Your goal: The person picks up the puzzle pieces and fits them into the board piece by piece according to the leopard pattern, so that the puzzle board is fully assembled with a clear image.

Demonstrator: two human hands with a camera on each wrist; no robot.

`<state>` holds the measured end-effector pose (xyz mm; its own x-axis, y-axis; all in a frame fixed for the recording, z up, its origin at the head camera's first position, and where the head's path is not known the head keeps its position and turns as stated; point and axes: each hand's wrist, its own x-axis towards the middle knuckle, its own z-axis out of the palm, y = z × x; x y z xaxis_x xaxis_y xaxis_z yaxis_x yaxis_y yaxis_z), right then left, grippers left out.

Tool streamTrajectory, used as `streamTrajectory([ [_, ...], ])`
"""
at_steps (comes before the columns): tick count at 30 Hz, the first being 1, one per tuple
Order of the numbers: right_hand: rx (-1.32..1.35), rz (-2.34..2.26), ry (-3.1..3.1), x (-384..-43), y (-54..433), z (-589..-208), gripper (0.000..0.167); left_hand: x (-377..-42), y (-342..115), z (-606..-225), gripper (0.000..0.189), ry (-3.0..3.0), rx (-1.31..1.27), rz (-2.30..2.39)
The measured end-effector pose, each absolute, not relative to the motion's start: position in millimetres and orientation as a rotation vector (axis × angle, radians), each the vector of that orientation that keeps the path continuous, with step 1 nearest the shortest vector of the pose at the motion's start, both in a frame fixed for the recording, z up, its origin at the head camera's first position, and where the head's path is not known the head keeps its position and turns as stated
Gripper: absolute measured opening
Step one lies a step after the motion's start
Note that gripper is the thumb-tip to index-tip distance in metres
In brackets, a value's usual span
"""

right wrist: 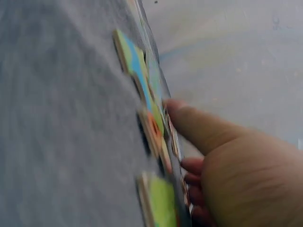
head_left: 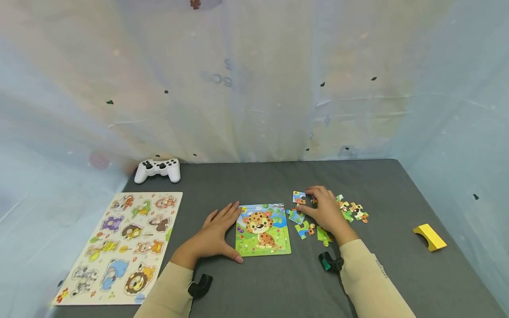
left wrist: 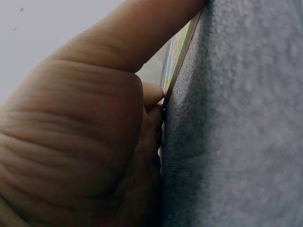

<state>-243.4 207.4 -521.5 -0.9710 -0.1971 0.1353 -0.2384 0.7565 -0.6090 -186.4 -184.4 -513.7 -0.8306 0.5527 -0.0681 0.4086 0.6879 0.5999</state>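
The square leopard puzzle board (head_left: 263, 229) lies flat in the middle of the head view. At its left edge rests my left hand (head_left: 216, 232), thumb spread from the fingers; in the left wrist view the thumb (left wrist: 142, 28) crosses in front of the board's edge (left wrist: 182, 52). Over the loose jigsaw pieces (head_left: 296, 216) to the right reaches my right hand (head_left: 328, 212), its thumb and forefinger apart around a piece with blue and orange (head_left: 299, 197). The right wrist view shows its thumb (right wrist: 199, 125) beside the pieces (right wrist: 135, 59); what lies under the palm is hidden.
More jigsaw pieces (head_left: 354, 211) lie beyond the right hand. On the left is a large animal peg board (head_left: 131, 238), with a white game controller (head_left: 157, 170) behind it. A yellow arched block (head_left: 430, 237) sits at the far right of the grey table (head_left: 254, 287).
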Motion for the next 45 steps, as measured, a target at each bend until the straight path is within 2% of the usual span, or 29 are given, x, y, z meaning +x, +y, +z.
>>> streamTrajectory([
  [10, 0.304, 1.006, -2.866, -242, 204, -523, 0.057, -188, -184, -516, 0.15, 2.665, 0.774, 0.854],
  [18, 0.362, 1.071, -2.756, -238, 197, -514, 0.056, -186, -185, -514, 0.15, 2.67, 0.763, 0.851],
  [27, 0.585, 1.083, -2.753, -211, 148, -489, 0.053, -185, -184, -514, 0.151, 2.688, 0.752, 0.806],
  [37, 0.764, 0.949, -2.852, -200, 98, -503, 0.044, -185, -182, -513, 0.15, 2.698, 0.755, 0.801],
  [45, 0.738, 1.003, -2.851, -205, 79, -508, 0.055, -185, -182, -511, 0.148, 2.707, 0.763, 0.801],
])
